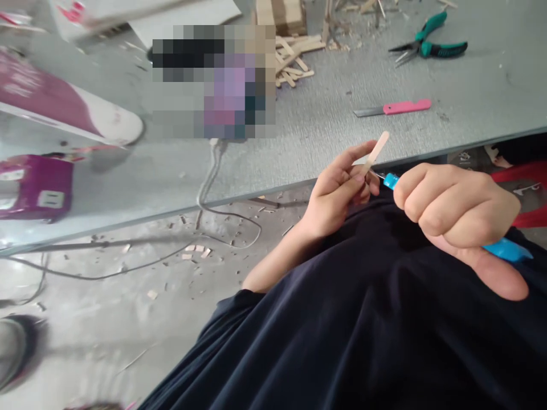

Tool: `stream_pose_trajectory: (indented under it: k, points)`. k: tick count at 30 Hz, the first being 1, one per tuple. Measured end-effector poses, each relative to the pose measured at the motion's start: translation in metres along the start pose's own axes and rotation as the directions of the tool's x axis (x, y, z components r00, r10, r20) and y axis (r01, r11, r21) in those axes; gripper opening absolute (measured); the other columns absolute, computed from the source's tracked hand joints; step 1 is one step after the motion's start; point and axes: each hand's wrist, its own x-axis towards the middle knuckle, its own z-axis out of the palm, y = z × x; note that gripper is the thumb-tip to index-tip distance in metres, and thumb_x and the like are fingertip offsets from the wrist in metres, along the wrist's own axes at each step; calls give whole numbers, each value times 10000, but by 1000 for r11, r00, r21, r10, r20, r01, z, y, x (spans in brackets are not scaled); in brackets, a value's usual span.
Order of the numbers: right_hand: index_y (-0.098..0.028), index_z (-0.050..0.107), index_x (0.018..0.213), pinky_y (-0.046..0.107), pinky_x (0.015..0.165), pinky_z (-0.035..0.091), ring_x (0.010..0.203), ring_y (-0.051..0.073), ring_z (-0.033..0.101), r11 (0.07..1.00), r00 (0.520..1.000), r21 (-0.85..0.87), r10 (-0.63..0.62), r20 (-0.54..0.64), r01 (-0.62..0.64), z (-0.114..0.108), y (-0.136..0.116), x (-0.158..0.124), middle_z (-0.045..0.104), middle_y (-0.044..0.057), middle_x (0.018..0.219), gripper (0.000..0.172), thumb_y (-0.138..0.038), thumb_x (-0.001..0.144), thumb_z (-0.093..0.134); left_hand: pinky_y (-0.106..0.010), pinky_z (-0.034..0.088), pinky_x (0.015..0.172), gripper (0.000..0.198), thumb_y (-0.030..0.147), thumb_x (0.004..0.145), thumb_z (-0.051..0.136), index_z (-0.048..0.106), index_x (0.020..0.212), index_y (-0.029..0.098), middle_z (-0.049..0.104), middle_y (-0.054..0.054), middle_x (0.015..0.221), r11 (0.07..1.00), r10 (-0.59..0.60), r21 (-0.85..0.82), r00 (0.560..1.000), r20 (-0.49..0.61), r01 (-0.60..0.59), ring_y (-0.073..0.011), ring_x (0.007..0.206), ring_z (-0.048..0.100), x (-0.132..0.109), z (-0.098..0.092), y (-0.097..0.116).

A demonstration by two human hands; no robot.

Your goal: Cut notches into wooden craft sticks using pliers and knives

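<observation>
My left hand (337,193) pinches a flat wooden craft stick (376,152), which points up and to the right from the fingers. Wrapped round a blue-handled tool (506,249) is my right hand (459,208), closed in a fist. The tool's thin metal shaft reaches the fingers of my left hand beside the stick; its tip is hidden, so I cannot tell what kind of tool it is. On the table above my hands lie a pink-handled knife (405,107) and green-handled needle-nose pliers (429,42), its jaws apart.
Several loose craft sticks (299,60) lie on the grey table (316,125) beside a wooden block (282,17). A cable (205,182) hangs over the table edge. Left are a pink-and-white tube (64,97) and a purple box (38,188). Wood scraps (196,250) litter the floor.
</observation>
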Motion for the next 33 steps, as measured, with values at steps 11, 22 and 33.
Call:
stream_pose_trajectory:
  k: [11, 22, 33]
  points:
    - [-276, 353, 724, 345, 487, 259, 378, 99, 164, 995, 868, -46, 50, -494, -84, -5, 11, -11, 267, -101, 523, 610, -608, 1201, 537, -273, 319, 491, 525, 333, 995, 781, 499, 1434, 278, 818, 37, 821, 978, 19, 210, 1000, -17, -15, -85, 469, 455, 14, -4, 9]
    - [-273, 333, 716, 268, 423, 271, 310, 57, 232, 998, 848, 29, 55, -528, -47, 9, 42, -20, 273, -122, 482, 599, -617, 1163, 536, -250, 412, 477, 472, 282, 1024, 685, 490, 1453, 306, 813, 28, 864, 980, 1, 197, 989, -146, 28, -86, 470, 529, 11, -4, -19]
    - [-276, 321, 720, 272, 436, 230, 307, 79, 249, 999, 846, -32, -15, -533, -3, 7, 53, -34, 277, -110, 441, 632, -710, 1157, 463, -299, 486, 603, 293, 285, 1086, 736, 663, 1370, 293, 753, 32, 831, 462, 631, 831, 773, -61, -311, -126, 589, 596, -12, -19, -42]
